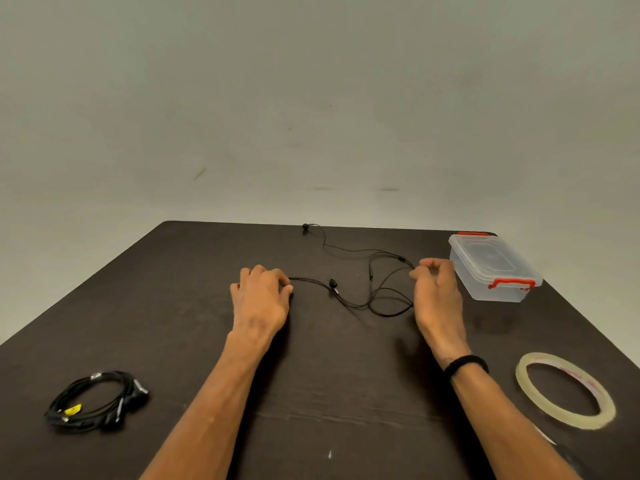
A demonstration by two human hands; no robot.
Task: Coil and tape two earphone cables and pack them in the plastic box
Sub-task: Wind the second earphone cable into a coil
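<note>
A loose black earphone cable [360,271] sprawls across the middle of the dark table [173,306], one earbud near the far edge and another between my hands. My left hand [261,297] pinches the cable's left end at the fingertips. My right hand [438,292] pinches a strand of the same cable on its right side. A second black earphone cable [98,401] lies coiled at the front left, with a yellow tag on it. The clear plastic box [493,268] with red latches stands shut at the far right. A roll of clear tape [564,389] lies flat at the front right.
A plain wall [311,98] rises behind the table's far edge. A black band sits on my right wrist. Bare tabletop lies between the coiled cable and my left forearm.
</note>
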